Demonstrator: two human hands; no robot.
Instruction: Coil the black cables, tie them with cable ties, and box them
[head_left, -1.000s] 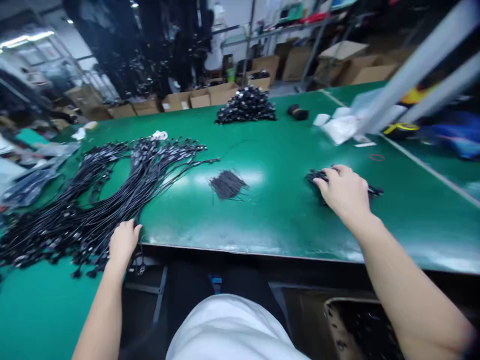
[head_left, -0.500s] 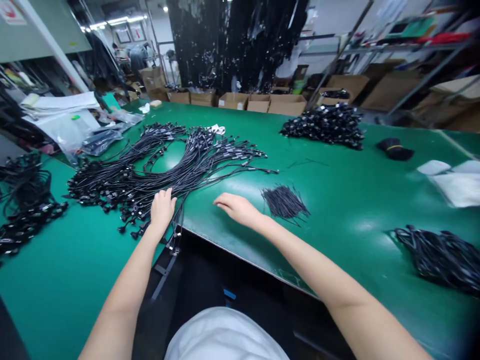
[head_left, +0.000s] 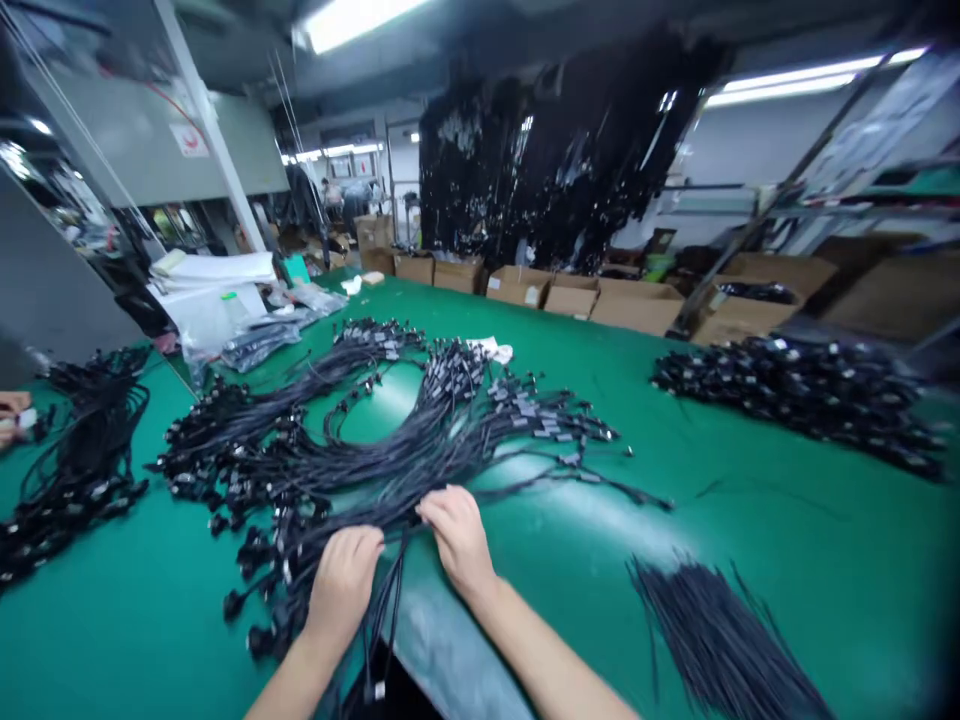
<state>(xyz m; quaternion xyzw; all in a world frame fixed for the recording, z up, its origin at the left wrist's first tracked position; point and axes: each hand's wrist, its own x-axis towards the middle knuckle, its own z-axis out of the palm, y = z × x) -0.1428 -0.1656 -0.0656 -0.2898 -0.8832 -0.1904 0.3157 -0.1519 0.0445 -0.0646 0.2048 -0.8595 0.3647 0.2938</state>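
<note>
A large spread of black cables (head_left: 352,465) lies curved over the green table, with plugs at the left and grey-tagged ends at the right. My left hand (head_left: 346,580) is at the near edge of this spread, its fingers curled closed on cables. Close by on the right, my right hand (head_left: 459,535) pinches cables at the near side of the spread, thumb and fingers together. Exactly how many strands each hand holds is hidden. Between the hands, several loose cables hang down over the table edge.
A pile of thin black ties (head_left: 720,635) lies at right front. A heap of black connectors (head_left: 795,395) sits at back right. Another cable bundle (head_left: 86,450) is at left, beside another person's hand (head_left: 11,420). Cardboard boxes (head_left: 637,305) line the far edge.
My right hand has moved left from above the table onto the cables beside my left hand. The head view has tilted upward, and another person's hand now shows at the left edge.
</note>
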